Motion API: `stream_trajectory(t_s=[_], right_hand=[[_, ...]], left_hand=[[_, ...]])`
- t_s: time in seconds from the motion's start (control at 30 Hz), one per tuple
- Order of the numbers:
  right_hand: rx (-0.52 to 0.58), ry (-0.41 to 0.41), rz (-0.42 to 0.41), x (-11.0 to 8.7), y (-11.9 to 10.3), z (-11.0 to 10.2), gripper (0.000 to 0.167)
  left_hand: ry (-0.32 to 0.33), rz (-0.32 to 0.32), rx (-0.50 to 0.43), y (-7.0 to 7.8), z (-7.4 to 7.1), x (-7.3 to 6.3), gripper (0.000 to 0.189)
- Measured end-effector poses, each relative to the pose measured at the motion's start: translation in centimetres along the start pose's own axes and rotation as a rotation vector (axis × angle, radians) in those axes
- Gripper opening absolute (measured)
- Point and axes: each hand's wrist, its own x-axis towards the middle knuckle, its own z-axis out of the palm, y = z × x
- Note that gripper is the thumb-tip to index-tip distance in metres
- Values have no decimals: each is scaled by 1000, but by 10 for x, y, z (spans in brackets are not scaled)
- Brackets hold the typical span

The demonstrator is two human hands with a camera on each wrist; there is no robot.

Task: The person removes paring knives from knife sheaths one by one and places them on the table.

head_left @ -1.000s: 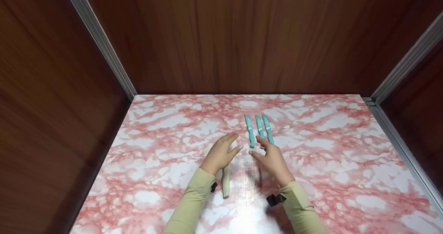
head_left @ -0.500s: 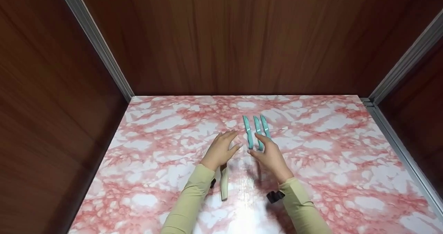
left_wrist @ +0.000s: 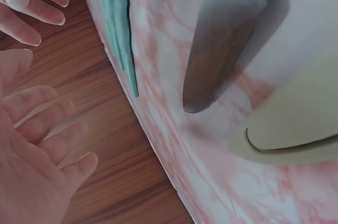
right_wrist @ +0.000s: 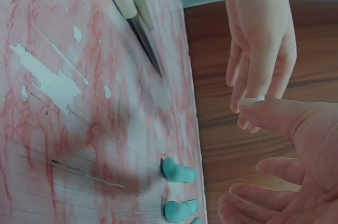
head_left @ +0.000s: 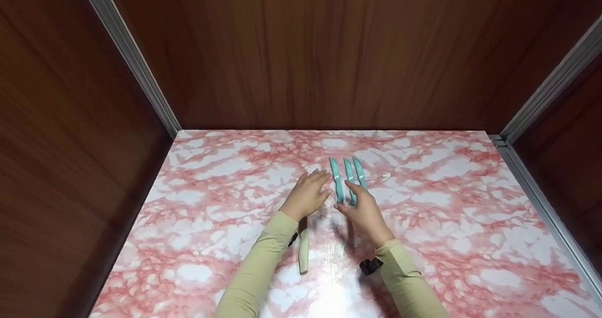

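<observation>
Three teal knives (head_left: 336,182) lie side by side on the table, blades pointing to the far wall. My right hand (head_left: 367,212) hovers at their handles, thumb and forefinger apart, partly covering the right two. Fingers loosely spread, my left hand (head_left: 305,196) is held just left of the leftmost knife, holding nothing. Below the left wrist lies a knife with a cream handle (head_left: 304,257); its metal blade (left_wrist: 222,49) shows in the left wrist view. Beside it there is a cream piece with a curved slot (left_wrist: 296,118). In the right wrist view, two rounded teal handle ends (right_wrist: 178,172) show.
The table (head_left: 211,242) has a red-and-white marbled top. Brown wood-grain panels (head_left: 301,54) rise behind it and at both sides, with grey metal strips (head_left: 136,59) at the corners. Black wrist devices (head_left: 370,266) sit under the sleeves.
My left hand has moved slightly forward and right, closer to the leftmost teal knife, its fingers spreading a little. The right hand has barely shifted. The knives stay in place.
</observation>
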Motion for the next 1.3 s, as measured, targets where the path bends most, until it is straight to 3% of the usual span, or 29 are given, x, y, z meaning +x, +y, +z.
stream_trajectory(t_s=[0.6,1.0,1.3], right_hand=[[48,44,23,10,8,11,67],[61,26,85,12,14,23,65],[86,21,95,20,19,23,59]], left_hand=[[-82,28,100,-11,14,27,45],[-126,37,116,-18,34,32,47],[-136,15,92,-19,36,39,45]])
